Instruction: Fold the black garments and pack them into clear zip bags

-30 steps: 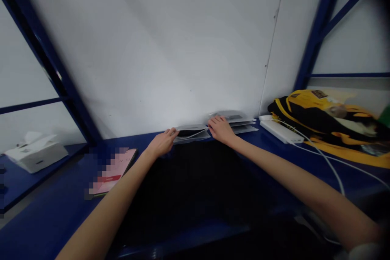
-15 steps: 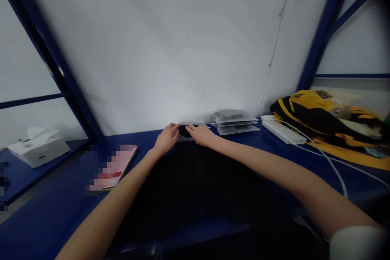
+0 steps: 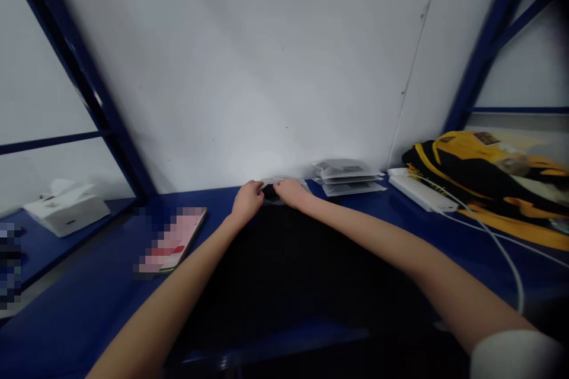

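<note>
At the back of the blue table, my left hand and my right hand are close together with fingers curled in. Both grip a clear plastic bag, left hand at its left side and right hand at its right. Something black shows between my fingertips, in or under the plastic; its kind is hidden. A large black area, perhaps cloth, spreads below my forearms. To the right of my right hand lies a stack of clear plastic bags with dark contents.
A phone with a pink screen lies left of my left forearm. A white power bank with a white cable sits at the right, beside a black and yellow bag. A tissue box stands far left. The white wall rises behind.
My right hand's fingers have curled in more over the plastic, and less of the black thing shows. The left hand stays nearly in place. The whole view has shifted slightly.
</note>
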Available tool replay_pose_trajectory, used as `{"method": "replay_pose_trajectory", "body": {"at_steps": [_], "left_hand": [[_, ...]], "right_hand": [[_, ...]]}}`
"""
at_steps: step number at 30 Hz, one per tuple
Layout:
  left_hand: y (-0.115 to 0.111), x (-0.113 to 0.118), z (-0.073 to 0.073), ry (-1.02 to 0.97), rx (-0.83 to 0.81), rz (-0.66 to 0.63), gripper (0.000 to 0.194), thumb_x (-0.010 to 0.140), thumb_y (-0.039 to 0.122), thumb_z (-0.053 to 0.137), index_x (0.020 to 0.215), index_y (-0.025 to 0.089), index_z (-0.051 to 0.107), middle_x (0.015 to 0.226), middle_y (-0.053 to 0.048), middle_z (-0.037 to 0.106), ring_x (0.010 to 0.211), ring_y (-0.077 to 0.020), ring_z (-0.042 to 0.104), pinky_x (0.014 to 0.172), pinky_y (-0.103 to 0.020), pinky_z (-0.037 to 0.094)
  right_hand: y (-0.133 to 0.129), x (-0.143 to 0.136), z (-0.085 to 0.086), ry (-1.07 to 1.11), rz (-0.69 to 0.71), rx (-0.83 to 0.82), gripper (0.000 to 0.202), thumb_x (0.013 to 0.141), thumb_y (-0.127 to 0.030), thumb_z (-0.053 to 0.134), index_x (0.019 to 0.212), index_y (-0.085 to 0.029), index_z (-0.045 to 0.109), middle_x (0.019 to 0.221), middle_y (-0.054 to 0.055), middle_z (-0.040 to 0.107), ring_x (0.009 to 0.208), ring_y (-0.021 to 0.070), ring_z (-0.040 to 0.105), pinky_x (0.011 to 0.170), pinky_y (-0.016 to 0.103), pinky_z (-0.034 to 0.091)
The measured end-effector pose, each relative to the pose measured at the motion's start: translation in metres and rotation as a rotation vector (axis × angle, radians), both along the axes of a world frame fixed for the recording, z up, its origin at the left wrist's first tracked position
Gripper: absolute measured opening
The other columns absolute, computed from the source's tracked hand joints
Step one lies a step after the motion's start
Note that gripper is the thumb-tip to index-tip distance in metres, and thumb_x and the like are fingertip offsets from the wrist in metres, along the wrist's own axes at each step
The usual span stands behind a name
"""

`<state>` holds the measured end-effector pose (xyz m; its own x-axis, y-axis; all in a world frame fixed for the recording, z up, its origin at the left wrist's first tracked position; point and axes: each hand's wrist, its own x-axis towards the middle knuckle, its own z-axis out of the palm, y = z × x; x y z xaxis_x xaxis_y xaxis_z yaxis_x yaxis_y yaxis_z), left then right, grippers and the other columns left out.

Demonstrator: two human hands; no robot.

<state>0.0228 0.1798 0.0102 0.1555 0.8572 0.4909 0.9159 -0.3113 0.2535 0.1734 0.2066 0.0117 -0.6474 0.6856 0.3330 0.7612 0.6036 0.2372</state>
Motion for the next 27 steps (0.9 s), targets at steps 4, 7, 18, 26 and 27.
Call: {"method": "replay_pose_trajectory", "body": {"at_steps": [4, 7, 18, 26, 27], "left_hand": [[0.002, 0.001, -0.002, -0.029, -0.037, -0.063, 0.043, 0.072, 0.015, 0.044, 0.113, 0.009, 0.054, 0.116, -0.012, 0.058, 0.107, -0.0225, 0.052, 0.095, -0.032, 0.037], [0.002, 0.001, -0.002, -0.069, -0.07, -0.117, 0.041, 0.078, 0.017, 0.036, 0.114, 0.009, 0.054, 0.119, -0.01, 0.056, 0.11, -0.0196, 0.05, 0.096, -0.03, 0.036], [0.005, -0.001, -0.004, -0.178, -0.143, -0.209, 0.049, 0.087, 0.021, 0.014, 0.118, 0.015, 0.052, 0.119, -0.005, 0.058, 0.111, -0.0171, 0.051, 0.093, -0.032, 0.039], [0.0, 0.003, -0.008, -0.014, -0.21, -0.184, 0.043, 0.08, 0.021, 0.036, 0.118, 0.01, 0.05, 0.128, -0.011, 0.049, 0.119, -0.0202, 0.043, 0.101, -0.031, 0.031], [-0.001, 0.004, -0.008, 0.015, -0.226, -0.192, 0.041, 0.08, 0.021, 0.037, 0.116, 0.011, 0.052, 0.125, -0.011, 0.051, 0.116, -0.0204, 0.046, 0.099, -0.031, 0.034]], "right_hand": [[-0.007, 0.016, 0.004, 0.014, 0.0, 0.013, 0.024, 0.078, -0.015, 0.048, 0.101, -0.014, 0.054, 0.096, 0.012, 0.064, 0.085, 0.0229, 0.06, 0.067, 0.03, 0.044], [-0.006, 0.03, 0.006, 0.082, 0.002, 0.02, 0.025, 0.076, -0.018, 0.051, 0.101, -0.016, 0.053, 0.099, 0.01, 0.062, 0.084, 0.0216, 0.059, 0.067, 0.028, 0.042], [-0.008, 0.076, 0.004, 0.894, 0.199, -0.286, 0.013, 0.066, -0.018, 0.046, 0.077, -0.016, 0.053, 0.069, 0.0, 0.058, 0.062, 0.014, 0.054, 0.06, 0.027, 0.042], [-0.039, 0.108, 0.029, 0.958, 0.299, -0.587, 0.008, 0.064, -0.014, 0.043, 0.066, -0.017, 0.05, 0.059, -0.001, 0.056, 0.056, 0.0134, 0.053, 0.054, 0.027, 0.045], [-0.045, 0.111, 0.034, 0.894, 0.296, -0.584, 0.01, 0.064, -0.014, 0.043, 0.068, -0.017, 0.051, 0.061, -0.001, 0.057, 0.056, 0.0129, 0.053, 0.054, 0.026, 0.044]]}}
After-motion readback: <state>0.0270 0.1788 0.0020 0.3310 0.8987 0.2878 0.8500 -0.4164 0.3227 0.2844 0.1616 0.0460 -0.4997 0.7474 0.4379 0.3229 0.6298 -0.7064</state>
